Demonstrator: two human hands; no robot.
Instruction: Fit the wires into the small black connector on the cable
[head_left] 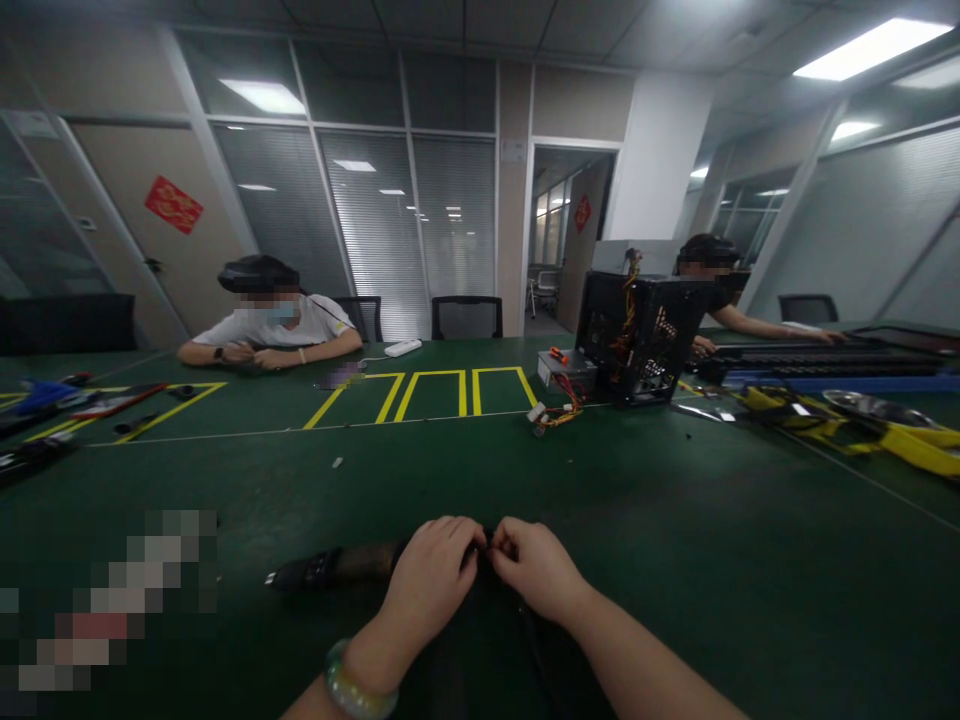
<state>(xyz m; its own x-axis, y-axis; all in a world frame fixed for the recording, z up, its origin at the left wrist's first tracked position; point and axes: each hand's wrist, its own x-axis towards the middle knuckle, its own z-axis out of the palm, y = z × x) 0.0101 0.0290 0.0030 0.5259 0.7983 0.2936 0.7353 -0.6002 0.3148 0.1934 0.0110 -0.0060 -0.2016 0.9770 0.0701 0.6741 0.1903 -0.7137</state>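
My left hand [442, 565], a bangle [358, 685] on its wrist, is closed with thumb and fingers pinched together. Close beside it, my right hand [532, 560] is pinched too. A small dark piece shows between the fingertips, too small to name. From behind my left hand a dark electric screwdriver [337, 568] sticks out to the left, lying on the green table with its metal tip leftward. A black cable [529, 640] runs down toward me under my right forearm. Where the screwdriver's rear end lies is hidden by my left hand.
Across the table [420, 460] sit a person at left [277, 320] and another at right [720, 290]. A black computer case [637, 340] and a power supply [566, 372] with loose wires stand at centre right. Yellow tape, tools and yellow parts [922, 445] lie about.
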